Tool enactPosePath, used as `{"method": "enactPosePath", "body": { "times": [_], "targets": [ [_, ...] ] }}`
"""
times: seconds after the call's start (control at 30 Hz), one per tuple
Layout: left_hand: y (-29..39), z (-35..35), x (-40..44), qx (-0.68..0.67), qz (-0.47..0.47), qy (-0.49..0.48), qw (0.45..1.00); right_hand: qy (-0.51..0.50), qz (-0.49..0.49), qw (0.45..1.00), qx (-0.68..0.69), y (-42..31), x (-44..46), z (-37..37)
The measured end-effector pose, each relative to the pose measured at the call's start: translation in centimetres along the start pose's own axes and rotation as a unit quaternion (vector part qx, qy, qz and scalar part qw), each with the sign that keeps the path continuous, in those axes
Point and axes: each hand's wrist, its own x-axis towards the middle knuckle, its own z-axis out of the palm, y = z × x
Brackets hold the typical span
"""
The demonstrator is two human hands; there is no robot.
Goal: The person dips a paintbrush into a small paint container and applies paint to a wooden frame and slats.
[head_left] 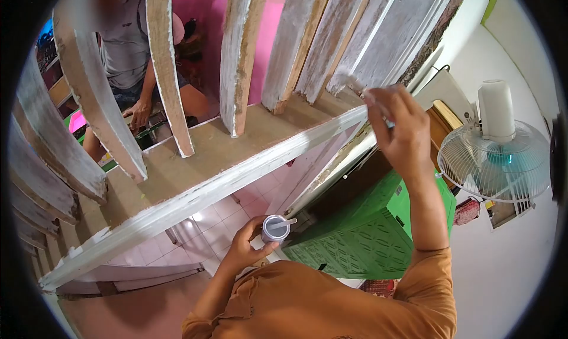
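My left hand is wrapped round a small paint can, held low in front of my body. Greyish paint shows inside, and a pale stick leans on the rim. Raised at the right, my right hand is closed in a pinch on what looks like a small paintbrush, blurred and mostly hidden by the fingers. Its tip is by the foot of the rightmost slats. The wooden slats are part white, part bare brown wood, and stand on a ledge with a white front edge.
Behind the slats a person in a grey shirt sits with a hand low. A green patterned plastic cabinet stands below my right arm. On the right wall is a white fan. Pinkish floor tiles lie below the ledge.
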Motion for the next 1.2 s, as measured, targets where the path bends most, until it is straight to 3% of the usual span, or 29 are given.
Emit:
{"method": "enactPosePath", "body": {
  "times": [0.27,0.33,0.4,0.47,0.53,0.67,0.87,0.97,1.2],
  "targets": [
    [0.0,-0.3,-0.2,0.012,-0.013,-0.010,1.000,-0.037,-0.007,0.999,0.004,0.3,1.5,-0.7],
    [0.0,-0.4,-0.1,0.014,-0.020,-0.015,1.000,-0.021,0.042,0.999,-0.007,-0.2,3.3,-1.6],
    [0.3,-0.3,-0.1,0.004,-0.027,-0.013,1.000,0.094,-0.051,0.993,-0.050,0.6,5.2,-2.0],
    [0.3,-0.4,-0.1,-0.007,-0.034,-0.011,0.999,0.091,-0.020,0.993,-0.066,-0.1,5.8,-2.7],
    [-0.2,-0.4,-0.1,-0.014,-0.024,-0.006,1.000,0.104,-0.054,0.990,-0.084,-0.1,5.7,-2.5],
    [-0.4,-0.5,-0.3,-0.024,-0.033,0.000,0.999,0.030,-0.036,0.996,-0.073,-1.1,4.7,-1.9],
    [-0.3,-0.7,0.0,-0.050,-0.046,-0.013,0.998,0.132,-0.054,0.983,-0.118,0.7,9.5,-4.8],
    [-0.7,-0.5,0.3,-0.059,-0.030,-0.018,0.998,0.201,-0.106,0.962,-0.151,1.2,11.1,-5.8],
    [-0.7,-0.5,0.7,-0.068,-0.031,-0.035,0.997,0.075,-0.082,0.985,-0.135,0.2,8.5,-4.9]
  ]
}}
